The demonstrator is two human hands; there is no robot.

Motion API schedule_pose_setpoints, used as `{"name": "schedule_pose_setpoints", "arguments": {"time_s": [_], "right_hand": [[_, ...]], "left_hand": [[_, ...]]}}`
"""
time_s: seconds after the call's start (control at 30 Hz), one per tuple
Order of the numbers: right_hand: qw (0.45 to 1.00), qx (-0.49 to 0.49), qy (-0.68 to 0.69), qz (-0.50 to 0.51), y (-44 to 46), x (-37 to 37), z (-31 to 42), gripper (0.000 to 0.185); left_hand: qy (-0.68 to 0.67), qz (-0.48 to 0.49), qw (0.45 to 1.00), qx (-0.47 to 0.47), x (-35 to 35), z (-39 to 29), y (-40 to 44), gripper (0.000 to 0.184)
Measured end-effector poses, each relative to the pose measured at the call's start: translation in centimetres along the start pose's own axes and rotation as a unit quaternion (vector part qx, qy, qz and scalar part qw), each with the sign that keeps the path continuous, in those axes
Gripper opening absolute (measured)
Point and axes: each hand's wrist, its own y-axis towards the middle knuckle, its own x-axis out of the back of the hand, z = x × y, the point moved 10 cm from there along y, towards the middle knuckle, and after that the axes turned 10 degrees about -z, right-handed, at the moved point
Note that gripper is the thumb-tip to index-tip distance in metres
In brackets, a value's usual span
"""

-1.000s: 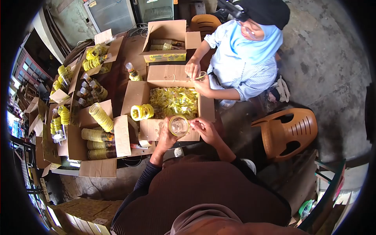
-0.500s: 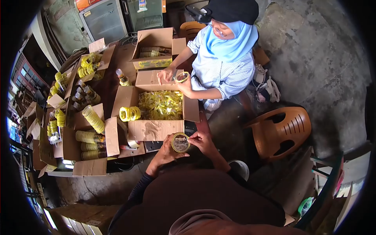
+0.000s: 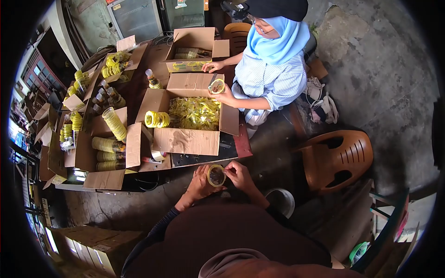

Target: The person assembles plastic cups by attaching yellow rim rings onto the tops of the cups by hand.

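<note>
A: Cup location? Hands?
B: Your cup (image 3: 216, 175) is between your torso (image 3: 236, 227) and the near edge of the counter (image 3: 189, 160). Your left hand (image 3: 199, 183) is wrapped round its wall. Your right hand (image 3: 238, 175) has fingertips at the rim, right side; can't tell if they pinch it.

A: Handling?
B: Looks like thin plastic: expect light, springy, a bit slick. Wall would likely buckle if you squeeze hard. Best hold is just under the yellow rim, probably the stiffest part.

A: Orientation?
B: Mouth up, facing you. Long axis runs mouth to base, roughly along your line of sight. Base is hidden, so you can't read exact tilt.

A: Past it?
B: On the counter ahead of you, a box (image 3: 185, 141) of yellow pieces (image 3: 194, 112), a stack (image 3: 157, 119) lying at its left side. Beyond, a co-worker's hand (image 3: 225, 98) holds another cup (image 3: 217, 86).
</note>
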Motion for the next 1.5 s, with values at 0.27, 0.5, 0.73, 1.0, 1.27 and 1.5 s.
{"name": "schedule_pose_setpoints", "arguments": {"time_s": [0.27, 0.5, 0.73, 1.0, 1.27, 1.5], "right_hand": [[0.995, 0.081, -0.055, -0.011, -2.0, -0.3, 4.0, 0.010], [0.998, 0.024, 0.001, -0.053, -2.2, 0.2, 2.7, 0.010], [0.997, 0.001, -0.017, -0.081, 0.2, -0.6, 2.3, 0.009], [0.998, 0.048, -0.005, -0.031, 4.2, -9.7, 5.2, 0.011], [0.998, 0.053, -0.035, 0.000, 6.7, -16.1, 6.8, 0.010], [0.998, 0.034, -0.044, -0.043, 7.3, -18.6, 5.5, 0.012]], "left_hand": [[-0.073, -0.056, 0.993, 0.067, 0.2, 0.6, -0.2, 0.074], [-0.169, -0.075, 0.981, 0.049, 1.9, 1.5, -0.6, 0.068], [-0.246, -0.054, 0.964, 0.089, 4.3, 4.6, 1.0, 0.060], [-0.232, -0.113, 0.951, 0.168, 11.1, 12.0, -0.4, 0.064], [-0.242, -0.106, 0.943, 0.201, 15.7, 18.8, -0.7, 0.072], [-0.249, -0.072, 0.954, 0.150, 17.1, 20.6, 0.6, 0.069]]}}
